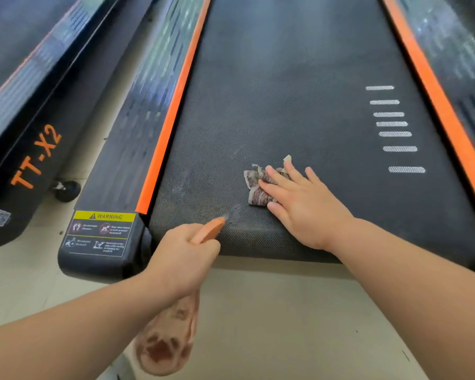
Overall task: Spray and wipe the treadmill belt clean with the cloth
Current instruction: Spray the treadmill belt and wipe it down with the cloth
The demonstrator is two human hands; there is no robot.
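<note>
A black textured treadmill belt [299, 111] runs away from me between orange side strips. My left hand [184, 256] grips a spray bottle; its orange nozzle [210, 231] points at the belt's near left end, and a fine mist hangs just past its tip. Wet speckled patches [185, 182] mark the belt near the left strip. A small crumpled patterned cloth [258, 185] lies on the belt. My right hand [305, 204] presses flat on it with fingers spread.
The left orange strip [173, 113] and right orange strip [436, 100] border the belt. A yellow warning label [102, 231] sits on the near left corner. Another treadmill marked TT-X2 [36, 154] stands to the left. A slipper [166, 341] shows below my left arm on the pale floor.
</note>
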